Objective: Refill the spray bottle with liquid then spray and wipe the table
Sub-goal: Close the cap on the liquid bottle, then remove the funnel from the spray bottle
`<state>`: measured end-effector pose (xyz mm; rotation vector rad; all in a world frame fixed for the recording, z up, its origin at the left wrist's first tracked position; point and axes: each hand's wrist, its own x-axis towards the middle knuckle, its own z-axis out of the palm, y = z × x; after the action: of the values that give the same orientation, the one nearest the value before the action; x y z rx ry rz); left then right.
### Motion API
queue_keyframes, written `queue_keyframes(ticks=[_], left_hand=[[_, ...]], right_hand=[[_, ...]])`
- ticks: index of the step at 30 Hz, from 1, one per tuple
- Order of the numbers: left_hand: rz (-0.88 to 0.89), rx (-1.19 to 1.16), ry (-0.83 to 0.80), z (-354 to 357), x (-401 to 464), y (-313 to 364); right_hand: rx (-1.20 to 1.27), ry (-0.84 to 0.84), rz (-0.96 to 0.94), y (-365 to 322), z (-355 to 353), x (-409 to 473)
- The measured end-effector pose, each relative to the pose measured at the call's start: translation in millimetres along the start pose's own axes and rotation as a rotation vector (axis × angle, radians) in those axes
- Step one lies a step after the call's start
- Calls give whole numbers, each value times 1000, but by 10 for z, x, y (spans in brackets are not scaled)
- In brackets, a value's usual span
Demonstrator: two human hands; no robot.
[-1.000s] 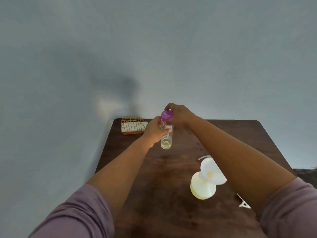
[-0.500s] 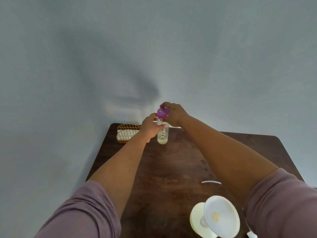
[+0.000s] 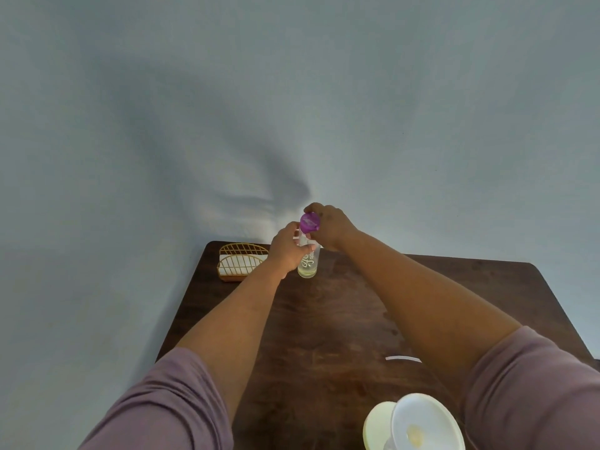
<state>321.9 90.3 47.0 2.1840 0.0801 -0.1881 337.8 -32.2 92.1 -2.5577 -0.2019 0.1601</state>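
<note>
A clear bottle (image 3: 307,267) with a little pale liquid at its bottom stands upright at the far middle of the dark wooden table (image 3: 341,319). My left hand (image 3: 287,246) grips its upper body. My right hand (image 3: 328,227) holds the purple cap (image 3: 309,222) at the bottle's top, fingers curled round it. Near the front edge stands a pale yellow bottle (image 3: 378,428) with a white funnel (image 3: 422,427) in its mouth, a drop of yellow liquid inside the funnel.
A gold wire holder (image 3: 242,263) with white napkins sits at the table's far left corner. A thin white tube (image 3: 402,358) lies on the table by my right forearm. A plain grey wall rises behind the table.
The view has tilted upward, so the table and funnel bottle sit lower in frame. Both hands stay on the clear bottle and its purple cap.
</note>
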Motion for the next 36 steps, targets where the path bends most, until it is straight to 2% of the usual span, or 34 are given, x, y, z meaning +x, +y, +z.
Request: queue_keyframes(ticks=[13,21,24,29,32,36], left_hand=[[91,193,107,-78,-143,133],[82,111,195,-55,-993,213],[82,36,121,65,-1483,165],[125,-15,-103,211,-2218,56],[57,-130,-237,265,-2567,50],[-37,-226,-302,360,-2892,98]], right_hand=[[35,21,-9,-43,-45,-207],[40,58,116,17,-243,-979],[49,53,182,24,-270,-1401],[119,111,264,102,-296,-2249],[215,197,378,227,-248,-2772],[311,324,495,325,-217,-3283]])
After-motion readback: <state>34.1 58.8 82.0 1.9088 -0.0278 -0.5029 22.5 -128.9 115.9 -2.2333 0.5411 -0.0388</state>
